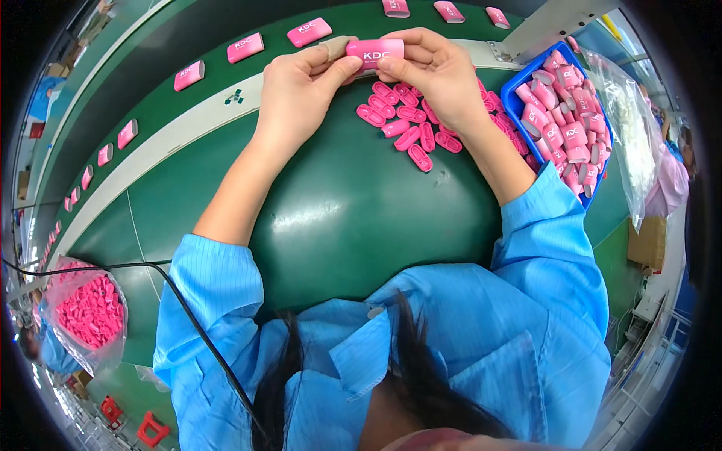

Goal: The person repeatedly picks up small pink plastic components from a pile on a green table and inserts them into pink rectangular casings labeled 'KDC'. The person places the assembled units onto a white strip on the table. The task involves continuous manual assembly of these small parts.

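At left, beside the green tabletop point(361, 218), a clear bag point(99, 362) is filled with small pink parts point(90, 308). Centrally, one pink casing point(374, 52) is clamped between left hand point(297, 86) and right hand point(440, 75), near loose oval caps point(411, 114); rightmost, a blue bin point(512, 105) is heaped with similar casings point(575, 135).

Bold white capitals mark the pink case point(374, 52) held between the fingers point(410, 71), above a smaller line too fine to read. Matching white lettering crosses the lined-up pieces point(309, 31) beyond the fingers and heaped pieces point(574, 135) to their right.
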The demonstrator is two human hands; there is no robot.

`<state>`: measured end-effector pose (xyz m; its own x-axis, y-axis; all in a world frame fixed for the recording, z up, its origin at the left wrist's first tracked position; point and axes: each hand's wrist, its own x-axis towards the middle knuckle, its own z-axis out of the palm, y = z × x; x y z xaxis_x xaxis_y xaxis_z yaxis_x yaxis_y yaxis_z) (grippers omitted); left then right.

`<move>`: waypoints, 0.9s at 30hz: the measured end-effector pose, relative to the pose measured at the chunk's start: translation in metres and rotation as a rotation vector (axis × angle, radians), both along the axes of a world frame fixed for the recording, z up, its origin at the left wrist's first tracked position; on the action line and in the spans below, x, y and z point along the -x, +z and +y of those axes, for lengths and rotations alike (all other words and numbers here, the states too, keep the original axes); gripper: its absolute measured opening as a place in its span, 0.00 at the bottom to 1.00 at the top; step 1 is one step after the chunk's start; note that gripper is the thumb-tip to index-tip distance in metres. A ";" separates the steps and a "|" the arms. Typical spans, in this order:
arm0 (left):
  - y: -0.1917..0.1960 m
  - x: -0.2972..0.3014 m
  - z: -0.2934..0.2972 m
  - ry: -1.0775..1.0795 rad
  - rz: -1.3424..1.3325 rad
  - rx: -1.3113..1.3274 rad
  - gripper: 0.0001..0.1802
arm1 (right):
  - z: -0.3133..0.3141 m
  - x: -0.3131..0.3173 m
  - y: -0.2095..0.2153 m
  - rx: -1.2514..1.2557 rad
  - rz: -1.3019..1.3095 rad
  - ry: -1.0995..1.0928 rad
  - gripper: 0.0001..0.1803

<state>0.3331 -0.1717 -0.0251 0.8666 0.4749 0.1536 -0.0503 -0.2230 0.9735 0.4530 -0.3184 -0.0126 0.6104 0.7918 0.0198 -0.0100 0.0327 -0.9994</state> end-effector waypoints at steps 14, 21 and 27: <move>-0.007 -0.009 0.005 0.309 -0.114 -0.863 0.26 | 0.059 -0.042 -0.010 0.234 -0.081 0.092 0.19; 0.010 0.016 -0.001 -0.144 0.084 -0.576 0.17 | 0.075 -0.092 -0.022 0.460 -1.067 -0.230 0.17; 0.003 0.010 -0.033 -0.217 -0.098 -0.729 0.22 | 0.054 -0.116 -0.030 0.395 -0.937 -0.073 0.15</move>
<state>0.3230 -0.2043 -0.0221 0.8952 0.0446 0.4434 -0.2449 -0.7820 0.5732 0.5695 -0.2642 -0.0429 0.5306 0.8069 0.2594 0.7707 -0.3320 -0.5439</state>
